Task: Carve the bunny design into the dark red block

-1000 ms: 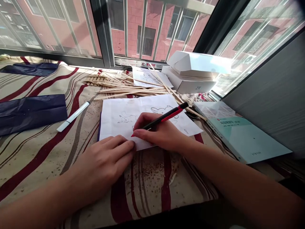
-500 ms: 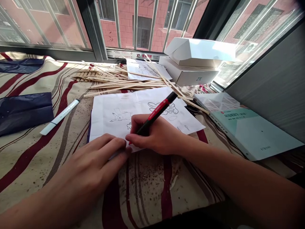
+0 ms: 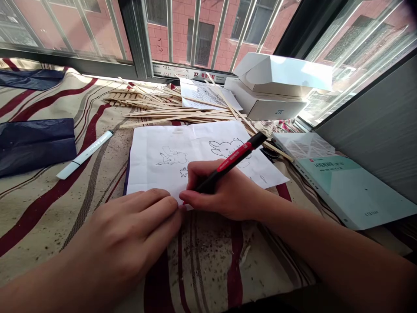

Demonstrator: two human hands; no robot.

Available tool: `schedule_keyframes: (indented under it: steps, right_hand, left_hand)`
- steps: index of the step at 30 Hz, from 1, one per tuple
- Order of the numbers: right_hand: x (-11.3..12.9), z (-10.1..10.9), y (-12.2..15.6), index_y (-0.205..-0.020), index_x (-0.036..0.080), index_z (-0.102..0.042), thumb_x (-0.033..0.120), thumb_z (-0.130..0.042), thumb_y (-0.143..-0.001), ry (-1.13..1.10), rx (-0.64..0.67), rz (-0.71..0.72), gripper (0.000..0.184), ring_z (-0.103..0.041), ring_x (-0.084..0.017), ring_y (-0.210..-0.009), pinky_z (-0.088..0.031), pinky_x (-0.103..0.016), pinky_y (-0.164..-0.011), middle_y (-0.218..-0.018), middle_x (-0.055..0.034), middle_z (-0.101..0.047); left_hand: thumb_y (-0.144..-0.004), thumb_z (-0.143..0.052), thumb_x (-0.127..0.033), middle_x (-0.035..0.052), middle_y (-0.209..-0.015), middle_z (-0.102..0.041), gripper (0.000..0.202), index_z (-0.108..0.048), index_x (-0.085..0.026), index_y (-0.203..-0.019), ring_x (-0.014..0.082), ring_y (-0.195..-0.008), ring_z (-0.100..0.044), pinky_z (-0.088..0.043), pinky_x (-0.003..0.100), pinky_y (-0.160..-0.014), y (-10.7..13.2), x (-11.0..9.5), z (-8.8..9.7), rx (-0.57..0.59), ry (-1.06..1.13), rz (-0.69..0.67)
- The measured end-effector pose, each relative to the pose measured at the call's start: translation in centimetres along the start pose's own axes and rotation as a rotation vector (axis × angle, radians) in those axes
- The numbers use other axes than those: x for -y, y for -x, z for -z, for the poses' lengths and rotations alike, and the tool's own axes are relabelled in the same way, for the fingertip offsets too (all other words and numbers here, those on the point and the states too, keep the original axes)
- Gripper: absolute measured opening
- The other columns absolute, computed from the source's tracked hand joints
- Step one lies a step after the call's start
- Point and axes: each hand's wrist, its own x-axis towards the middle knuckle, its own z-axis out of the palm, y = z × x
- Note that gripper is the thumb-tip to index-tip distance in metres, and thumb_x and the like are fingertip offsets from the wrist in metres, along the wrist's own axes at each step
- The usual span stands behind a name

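Observation:
My right hand (image 3: 224, 191) is shut on a red-and-black pen (image 3: 236, 158), whose tip is hidden by my fingers at the lower edge of a white paper sheet (image 3: 146, 174). The sheet carries line drawings of cartoon figures, including a rabbit-eared head (image 3: 224, 148) and a figure in a top hat (image 3: 171, 156). My left hand (image 3: 130, 221) lies flat across the sheet's lower edge, fingertips almost touching my right hand. A dark blue sheet (image 3: 126, 174) shows under the paper's left edge.
Thin wooden sticks (image 3: 169, 112) lie heaped behind the paper, beside a second drawing sheet (image 3: 202, 93). A white ZTE box (image 3: 265, 104) stands back right, and a pale green book (image 3: 345, 187) lies right. A white marker (image 3: 85, 154) and dark blue paper (image 3: 32, 145) lie left.
The pen has tilted further to the right, and my right hand has shifted slightly right along the sheet's lower edge. My left hand stays on the paper.

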Motion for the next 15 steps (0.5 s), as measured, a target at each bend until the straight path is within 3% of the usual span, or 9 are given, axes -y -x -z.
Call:
schedule_keyframes:
  steps: [9, 15]
  right_hand:
    - [0.1, -0.1, 0.2, -0.082, 0.023, -0.062, 0.032, -0.092, -0.096, 0.003, -0.019, -0.003, 0.034, -0.054, -0.014, -0.075, -0.044, -0.031, -0.072, -0.077, 0.0050, -0.064]
    - [0.1, 0.0, 0.1, -0.081, 0.023, -0.062, 0.027, -0.092, -0.095, -0.014, 0.004, 0.018, 0.033, -0.053, -0.013, -0.073, -0.043, -0.030, -0.069, -0.075, 0.0061, -0.063]
  left_hand:
    - [-0.131, -0.024, -0.015, 0.0042, -0.096, -0.079, 0.058, -0.076, -0.019, -0.104, 0.0198, -0.086, -0.072, -0.056, 0.034, -0.071, 0.6, -0.3, 0.0, -0.011, -0.063, -0.026]
    - [-0.125, -0.029, -0.008, 0.0068, -0.111, -0.080, 0.048, -0.074, -0.019, -0.117, 0.0233, -0.104, -0.074, -0.058, 0.034, -0.080, 1.7, -0.4, -0.4, 0.018, -0.065, -0.001]
